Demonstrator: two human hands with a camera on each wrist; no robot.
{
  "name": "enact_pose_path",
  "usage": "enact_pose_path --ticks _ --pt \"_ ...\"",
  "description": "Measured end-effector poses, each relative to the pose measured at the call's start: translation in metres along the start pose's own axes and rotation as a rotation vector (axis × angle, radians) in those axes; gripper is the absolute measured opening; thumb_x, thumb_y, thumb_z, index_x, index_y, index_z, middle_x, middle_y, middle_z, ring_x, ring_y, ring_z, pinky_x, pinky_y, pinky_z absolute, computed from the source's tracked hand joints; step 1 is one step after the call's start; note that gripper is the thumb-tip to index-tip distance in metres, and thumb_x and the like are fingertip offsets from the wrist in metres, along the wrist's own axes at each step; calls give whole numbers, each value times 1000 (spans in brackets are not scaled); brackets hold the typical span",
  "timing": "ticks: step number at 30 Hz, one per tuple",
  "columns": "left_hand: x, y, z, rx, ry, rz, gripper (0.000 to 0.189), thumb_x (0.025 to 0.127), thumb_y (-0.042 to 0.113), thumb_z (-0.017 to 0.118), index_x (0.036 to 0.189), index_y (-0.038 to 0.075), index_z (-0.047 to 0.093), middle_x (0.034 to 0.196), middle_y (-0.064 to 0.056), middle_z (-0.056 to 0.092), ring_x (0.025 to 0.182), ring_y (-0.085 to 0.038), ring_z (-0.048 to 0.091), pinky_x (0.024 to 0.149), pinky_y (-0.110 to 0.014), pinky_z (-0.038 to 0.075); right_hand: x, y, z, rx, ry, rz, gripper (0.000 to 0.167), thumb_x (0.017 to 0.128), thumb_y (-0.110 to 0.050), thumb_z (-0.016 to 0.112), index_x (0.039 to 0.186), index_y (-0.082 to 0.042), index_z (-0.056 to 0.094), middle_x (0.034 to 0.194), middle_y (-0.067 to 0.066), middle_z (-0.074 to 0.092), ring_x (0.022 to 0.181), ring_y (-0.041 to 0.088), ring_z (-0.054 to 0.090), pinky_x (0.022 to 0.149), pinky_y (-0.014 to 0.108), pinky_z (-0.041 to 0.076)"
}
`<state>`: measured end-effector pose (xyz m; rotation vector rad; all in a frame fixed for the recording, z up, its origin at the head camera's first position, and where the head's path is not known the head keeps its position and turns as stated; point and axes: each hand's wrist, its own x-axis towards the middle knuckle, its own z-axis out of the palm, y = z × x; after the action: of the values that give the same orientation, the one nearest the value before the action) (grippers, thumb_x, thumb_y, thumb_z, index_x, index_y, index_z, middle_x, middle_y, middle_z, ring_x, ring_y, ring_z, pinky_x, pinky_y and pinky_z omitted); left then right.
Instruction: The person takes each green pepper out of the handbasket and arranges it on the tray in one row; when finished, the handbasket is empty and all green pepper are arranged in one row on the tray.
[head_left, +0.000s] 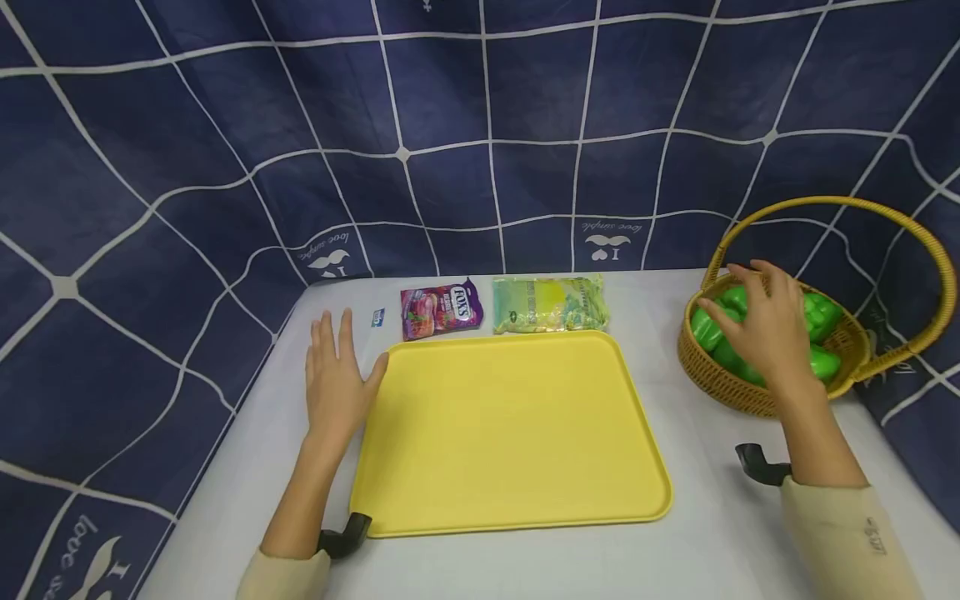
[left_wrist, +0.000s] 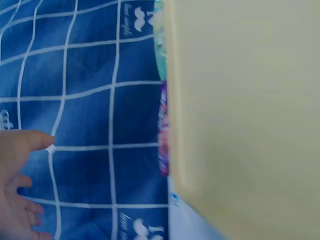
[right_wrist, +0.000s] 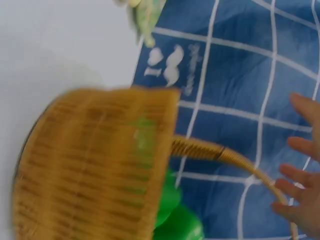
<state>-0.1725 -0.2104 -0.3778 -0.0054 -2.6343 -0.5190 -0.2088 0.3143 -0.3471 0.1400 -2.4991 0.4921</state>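
Observation:
My right hand [head_left: 768, 325] hovers over a wicker basket [head_left: 720, 392] with loosely bent, spread fingers and nothing in them. Inside the basket lie several shiny green bell peppers [head_left: 822, 315], partly hidden by that hand. In the right wrist view, the fingers of the right hand [right_wrist: 307, 185] stand apart from the basket wall [right_wrist: 90, 165] and the peppers [right_wrist: 177, 225]. My left hand [head_left: 335, 387] is raised beside the left edge of a yellow tray [head_left: 510, 433], fingers extended, holding nothing. The left wrist view shows the left hand [left_wrist: 17, 185] away from the tray [left_wrist: 250, 100].
Behind the tray lie a purple FOX'S candy bag [head_left: 441, 310] and a green-and-yellow packet [head_left: 551, 304]. A small blue label [head_left: 378, 317] is left of them. The basket's tall handle [head_left: 947, 283] arches up at the right. Blue checked cloth [head_left: 540, 100] hangs behind the white table.

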Motion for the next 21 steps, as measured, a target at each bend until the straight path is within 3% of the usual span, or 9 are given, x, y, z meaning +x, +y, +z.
enact_pose_path --ticks 4,10,15,21 --pt "-12 -18 8 -70 66 -6 80 87 28 63 148 8 16 152 -19 10 140 -29 2 112 -50 10 2 22 -1 35 112 29 60 81 -31 71 128 0 50 133 25 37 117 47 32 99 59 24" --pt "-28 -44 21 -173 48 -77 76 88 25 62 147 8 18 149 -20 19 136 -37 17 107 -55 21 5 59 -5 60 107 88 72 81 -47 67 132 -1 46 135 26 32 119 47 28 101 59 20" --pt "-39 -65 32 -257 -37 -123 72 90 31 60 147 7 21 144 -21 32 130 -41 30 104 -56 28 6 84 -5 26 -7 208 79 81 -50 64 139 -3 38 137 29 26 124 48 22 102 62 16" --pt "-46 -87 48 -313 -224 -118 77 90 38 58 147 6 19 143 -20 34 127 -43 34 103 -54 30 5 106 -1 22 -194 312 88 83 -50 61 147 -6 20 141 36 13 124 57 15 92 73 16"
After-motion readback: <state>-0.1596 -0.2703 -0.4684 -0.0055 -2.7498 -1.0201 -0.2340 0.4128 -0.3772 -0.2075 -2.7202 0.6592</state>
